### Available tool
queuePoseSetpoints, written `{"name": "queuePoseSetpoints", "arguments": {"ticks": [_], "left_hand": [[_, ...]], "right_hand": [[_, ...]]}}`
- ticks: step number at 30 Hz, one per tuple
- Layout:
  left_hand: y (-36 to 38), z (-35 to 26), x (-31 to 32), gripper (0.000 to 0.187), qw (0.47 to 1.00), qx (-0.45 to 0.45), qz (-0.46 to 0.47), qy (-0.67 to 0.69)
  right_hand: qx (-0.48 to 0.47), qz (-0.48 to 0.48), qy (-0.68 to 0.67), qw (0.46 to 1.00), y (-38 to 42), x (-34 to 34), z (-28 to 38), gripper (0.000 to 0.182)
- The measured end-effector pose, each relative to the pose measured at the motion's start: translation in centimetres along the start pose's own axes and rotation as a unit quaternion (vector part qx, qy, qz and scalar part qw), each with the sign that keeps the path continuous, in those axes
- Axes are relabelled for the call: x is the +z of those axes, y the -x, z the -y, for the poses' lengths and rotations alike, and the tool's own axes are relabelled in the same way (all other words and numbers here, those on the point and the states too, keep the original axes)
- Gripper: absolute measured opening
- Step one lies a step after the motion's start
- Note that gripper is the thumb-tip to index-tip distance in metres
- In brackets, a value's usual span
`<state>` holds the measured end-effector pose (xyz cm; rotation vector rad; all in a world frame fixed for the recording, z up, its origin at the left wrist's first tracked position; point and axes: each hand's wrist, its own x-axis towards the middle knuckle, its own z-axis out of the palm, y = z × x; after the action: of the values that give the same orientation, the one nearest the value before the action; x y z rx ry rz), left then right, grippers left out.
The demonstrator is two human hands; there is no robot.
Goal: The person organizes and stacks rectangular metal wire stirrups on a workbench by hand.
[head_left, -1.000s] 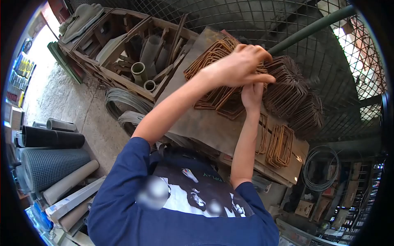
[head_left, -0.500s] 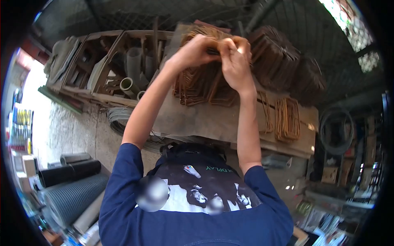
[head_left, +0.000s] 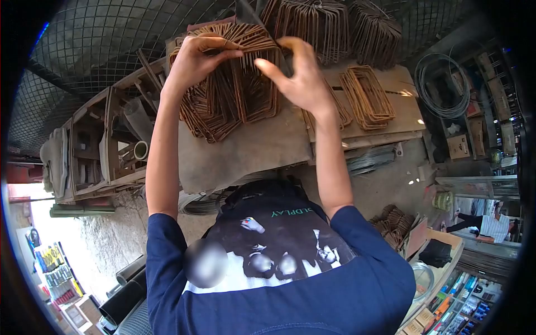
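Rusty rectangular wire stirrups (head_left: 254, 92) stand in a thick stack on a worn wooden tabletop (head_left: 245, 151), in front of me. At the top left of the stack is my left hand (head_left: 201, 61), its thumb and fingers closed in a pinch on the upper bar of a stirrup; the exact contact is hard to see. My right hand (head_left: 301, 78) is just right of the stack, thumb and forefinger spread apart, with nothing in it. Beyond it on the tabletop lies a smaller bundle of stirrups (head_left: 365, 97), partly tilted.
More stirrups (head_left: 312, 30) hang at the back, before wire mesh. Wooden racks (head_left: 106, 134) with a pipe (head_left: 140, 150) stand left. A wire coil (head_left: 444, 86) hangs at right. Another person (head_left: 494, 223) is far right. Black rolls (head_left: 123, 301) lie at lower left.
My hands, close together over the stack before, have parted; the right has opened and come away to the right. The view has swung, so the stack sits further left.
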<state>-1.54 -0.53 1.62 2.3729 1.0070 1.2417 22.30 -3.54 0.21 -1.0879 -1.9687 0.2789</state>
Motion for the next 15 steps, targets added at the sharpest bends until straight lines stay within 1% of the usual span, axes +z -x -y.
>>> {"name": "queuePoseSetpoints", "arguments": {"ticks": [1, 2, 3, 4, 5, 7, 8, 10, 11, 13, 15], "left_hand": [[0.1, -0.1, 0.0, 0.018, 1.000, -0.015, -0.001, 0.005], [0.2, -0.2, 0.1, 0.021, 0.999, -0.038, 0.002, 0.028], [0.3, -0.2, 0.0, 0.021, 0.999, -0.039, -0.001, 0.027], [0.3, -0.2, 0.0, 0.020, 0.996, -0.063, 0.009, 0.054], [0.3, -0.1, 0.0, 0.020, 0.993, -0.087, 0.019, 0.080], [0.2, 0.0, -0.1, 0.020, 0.992, -0.093, 0.021, 0.076], [0.3, 0.1, -0.1, 0.021, 0.992, -0.099, 0.026, 0.073], [0.5, 0.4, 0.0, 0.022, 0.992, -0.096, 0.022, 0.080], [0.6, 0.6, 0.0, 0.023, 0.992, -0.092, 0.017, 0.085], [0.5, 0.5, -0.1, 0.025, 0.990, -0.100, 0.021, 0.094], [0.5, 0.4, -0.2, 0.026, 0.988, -0.108, 0.028, 0.103]], "right_hand": [[0.090, 0.035, 0.022, 0.995, 1.5, -0.7, -1.8, 0.069], [0.191, 0.042, 0.053, 0.979, 3.4, -1.0, -3.7, 0.074], [0.244, 0.067, 0.139, 0.957, 5.3, -0.9, -6.4, 0.082], [0.275, 0.120, 0.178, 0.937, 7.1, -1.3, -8.4, 0.087], [0.281, 0.143, 0.170, 0.934, 8.8, -1.5, -9.6, 0.094], [0.287, 0.158, 0.156, 0.932, 10.7, -1.4, -9.8, 0.099], [0.289, 0.160, 0.156, 0.931, 11.4, -0.9, -10.2, 0.099], [0.247, 0.088, 0.198, 0.944, 12.2, -0.3, -10.8, 0.100], [0.245, 0.089, 0.200, 0.945, 12.3, -0.2, -11.2, 0.100], [0.281, 0.097, 0.190, 0.936, 12.1, -0.3, -11.3, 0.098], [0.285, 0.097, 0.193, 0.934, 12.0, -0.2, -11.0, 0.097]]}}
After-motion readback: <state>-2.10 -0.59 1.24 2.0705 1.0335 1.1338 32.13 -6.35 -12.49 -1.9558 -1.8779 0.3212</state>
